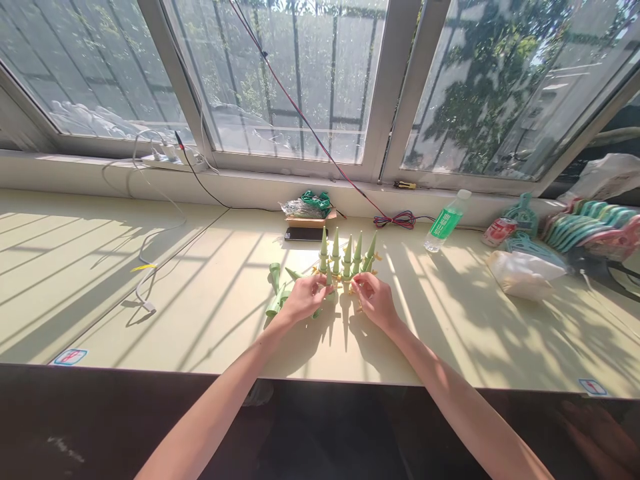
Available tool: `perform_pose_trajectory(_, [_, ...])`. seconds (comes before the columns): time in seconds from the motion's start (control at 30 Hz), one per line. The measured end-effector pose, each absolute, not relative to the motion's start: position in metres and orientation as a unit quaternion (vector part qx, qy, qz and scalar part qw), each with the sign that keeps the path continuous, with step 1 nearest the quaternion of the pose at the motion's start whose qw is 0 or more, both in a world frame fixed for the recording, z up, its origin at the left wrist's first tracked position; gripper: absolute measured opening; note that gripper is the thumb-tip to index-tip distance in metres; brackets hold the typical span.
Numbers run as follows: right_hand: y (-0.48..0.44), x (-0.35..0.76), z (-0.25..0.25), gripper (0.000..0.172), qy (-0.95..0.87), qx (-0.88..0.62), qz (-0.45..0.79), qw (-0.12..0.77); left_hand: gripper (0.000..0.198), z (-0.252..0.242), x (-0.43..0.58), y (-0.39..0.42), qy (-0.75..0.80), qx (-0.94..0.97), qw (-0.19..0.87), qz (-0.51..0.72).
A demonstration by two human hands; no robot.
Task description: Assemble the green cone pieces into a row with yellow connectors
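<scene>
Several slim green pointed cones stand upright in a cluster on the table, with small yellow pieces around their lower parts. At the cluster's near left side, my left hand is closed on a green cone that points up. My right hand is at the near right side, thumb and fingertips pinched together beside a small yellow piece. What lies between those fingertips is too small to make out. Loose green cone parts lie left of my left hand, partly hidden by it.
Behind the cones are a dark phone and a small cardboard box holding plastic and green material. A green-labelled bottle, a can, a white packet and hangers stand right. A white cable crosses the table's left.
</scene>
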State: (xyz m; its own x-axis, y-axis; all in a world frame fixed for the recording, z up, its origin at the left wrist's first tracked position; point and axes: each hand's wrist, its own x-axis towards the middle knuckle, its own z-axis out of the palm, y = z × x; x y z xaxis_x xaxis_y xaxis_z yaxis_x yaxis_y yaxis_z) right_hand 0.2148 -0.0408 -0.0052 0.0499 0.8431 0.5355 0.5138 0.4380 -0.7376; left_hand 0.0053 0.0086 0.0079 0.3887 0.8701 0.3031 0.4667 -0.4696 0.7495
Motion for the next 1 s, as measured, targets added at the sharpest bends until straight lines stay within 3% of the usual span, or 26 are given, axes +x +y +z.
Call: perform_pose_trajectory(1.0, [-0.0410, 0.2154, -0.0062, 0.025, -0.678, -0.488, 0.191, 0.515, 0.032, 0.0124, 0.0061, 0.0072, 0.439, 0.725, 0.375, 0.377])
